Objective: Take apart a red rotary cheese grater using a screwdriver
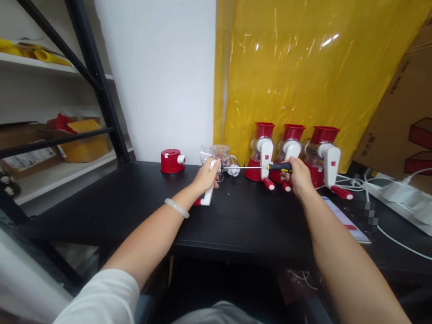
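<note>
My left hand [206, 175] is closed around a white crank handle [208, 197] with a red knob, above the black table. In my right hand [298, 174] is a screwdriver [278, 167] with a black and yellow grip; its long shaft points left, its tip close to my left hand. Behind my left hand sits a clear plastic housing [220, 151], and a white part [233, 166] lies at its right. A red base [172, 161] stands further left. Three red and white crank graters [261, 152] stand upright near my right hand.
A tablet or phone [346, 220] lies to the right of my right forearm. White cables and a power strip [411, 205] fill the right side. A yellow sheet [312, 52] and a white panel [146, 55] rise behind the table [113, 206]. Shelves with boxes [82, 143] stand at left.
</note>
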Demonstrator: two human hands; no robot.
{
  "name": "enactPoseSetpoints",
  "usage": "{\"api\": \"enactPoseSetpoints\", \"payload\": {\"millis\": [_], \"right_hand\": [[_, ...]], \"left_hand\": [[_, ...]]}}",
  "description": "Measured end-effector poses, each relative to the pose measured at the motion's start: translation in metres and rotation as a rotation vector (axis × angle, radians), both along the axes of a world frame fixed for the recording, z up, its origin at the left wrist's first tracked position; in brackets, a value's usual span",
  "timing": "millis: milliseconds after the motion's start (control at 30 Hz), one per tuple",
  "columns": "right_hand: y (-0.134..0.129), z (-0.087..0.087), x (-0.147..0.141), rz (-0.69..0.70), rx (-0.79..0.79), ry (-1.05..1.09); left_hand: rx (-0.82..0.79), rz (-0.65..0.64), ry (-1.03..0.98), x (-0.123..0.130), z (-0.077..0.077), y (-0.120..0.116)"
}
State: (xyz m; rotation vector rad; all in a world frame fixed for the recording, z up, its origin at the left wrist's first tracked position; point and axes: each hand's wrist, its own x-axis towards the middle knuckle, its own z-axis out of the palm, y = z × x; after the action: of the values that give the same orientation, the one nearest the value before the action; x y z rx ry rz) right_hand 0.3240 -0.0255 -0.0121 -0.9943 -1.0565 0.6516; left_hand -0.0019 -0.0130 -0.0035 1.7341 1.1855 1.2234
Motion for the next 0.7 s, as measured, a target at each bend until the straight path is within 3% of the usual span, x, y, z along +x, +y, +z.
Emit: {"api": "enactPoseSetpoints", "payload": {"millis": [367,700], "right_hand": [[0.006,0.003,-0.003,0.022,-0.003,0.201],[0.005,-0.007,0.004,-0.008,0.011,-0.053]], "left_hand": [[-0.012,0.0,-0.017,0.001,0.001,-0.001],[0.006,0.011,-0.032,0.002,0.004,-0.004]]}}
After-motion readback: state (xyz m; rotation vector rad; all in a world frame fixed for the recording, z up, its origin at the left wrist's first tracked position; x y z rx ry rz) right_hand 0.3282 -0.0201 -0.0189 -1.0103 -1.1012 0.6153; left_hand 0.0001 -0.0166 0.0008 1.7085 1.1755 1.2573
